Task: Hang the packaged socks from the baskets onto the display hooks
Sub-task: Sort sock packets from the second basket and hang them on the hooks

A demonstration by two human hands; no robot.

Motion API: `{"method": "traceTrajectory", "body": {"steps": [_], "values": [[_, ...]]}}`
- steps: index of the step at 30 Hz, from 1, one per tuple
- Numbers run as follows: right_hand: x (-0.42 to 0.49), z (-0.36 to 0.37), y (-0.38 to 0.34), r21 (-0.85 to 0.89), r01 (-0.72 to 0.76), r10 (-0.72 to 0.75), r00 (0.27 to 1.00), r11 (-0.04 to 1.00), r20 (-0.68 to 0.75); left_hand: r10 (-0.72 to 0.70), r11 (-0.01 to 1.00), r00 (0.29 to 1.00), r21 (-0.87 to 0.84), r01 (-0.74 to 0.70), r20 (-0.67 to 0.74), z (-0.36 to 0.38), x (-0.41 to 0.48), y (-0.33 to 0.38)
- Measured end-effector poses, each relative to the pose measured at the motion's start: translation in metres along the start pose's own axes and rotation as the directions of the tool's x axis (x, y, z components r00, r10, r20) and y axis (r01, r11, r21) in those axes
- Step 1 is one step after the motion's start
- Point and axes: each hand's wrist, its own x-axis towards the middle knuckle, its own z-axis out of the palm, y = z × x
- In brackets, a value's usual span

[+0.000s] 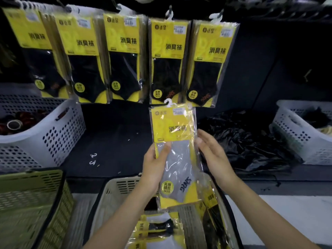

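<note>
A pack of grey socks (177, 153) with a yellow card and a white plastic hanger stands upright in front of me. My left hand (155, 168) grips its left edge, thumb on the front. My right hand (212, 155) lies against its right edge with the fingers spread. Below the pack stands a beige basket (116, 193) holding more sock packs (158, 229). On the dark wall above, rows of black-sock packs (167, 62) hang from display hooks (169, 14); the held pack's hanger sits just under them.
A green basket (30, 203) stands at lower left. A white perforated basket (46, 133) with dark items sits on the shelf at left, another white basket (303, 139) at right. A crumpled black plastic bag (249, 141) lies on the dark shelf.
</note>
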Motion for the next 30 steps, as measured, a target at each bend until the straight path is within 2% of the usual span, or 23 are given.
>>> {"method": "traceTrajectory", "body": {"steps": [4,7,11,13,18,22,26,30], "values": [[-0.004,0.012,0.004,0.127,0.017,-0.009,0.998,0.992,-0.064,0.032,0.999,0.999,0.019,-0.032,0.023,0.017,0.002,0.003],[0.002,0.004,0.002,0.216,-0.045,0.082,0.984,0.975,-0.161,0.008,0.998,0.998,0.057,-0.012,0.065,0.022,0.004,0.003],[0.010,-0.008,0.003,0.240,-0.096,0.125,0.986,0.966,-0.108,-0.044,0.997,0.997,0.067,0.040,0.061,0.023,0.010,0.010],[0.012,-0.010,0.002,0.230,-0.100,0.126,0.987,0.968,-0.098,-0.025,0.996,0.997,0.084,0.019,0.070,0.020,0.015,0.016],[0.024,-0.027,-0.019,0.164,0.012,0.022,0.979,0.986,-0.201,0.103,0.984,0.995,0.142,-0.103,0.009,0.009,0.032,0.050],[0.053,-0.049,-0.058,0.159,0.106,-0.062,0.963,0.982,-0.261,0.217,0.968,0.975,0.140,-0.209,-0.042,-0.002,0.054,0.095],[0.094,-0.059,-0.102,0.079,0.189,-0.153,0.932,0.979,-0.327,0.314,0.942,0.945,0.155,-0.298,-0.091,-0.001,0.069,0.137],[0.128,-0.055,-0.134,0.037,0.249,-0.223,0.916,0.968,-0.334,0.381,0.912,0.923,0.188,-0.365,-0.059,0.004,0.078,0.166]]}}
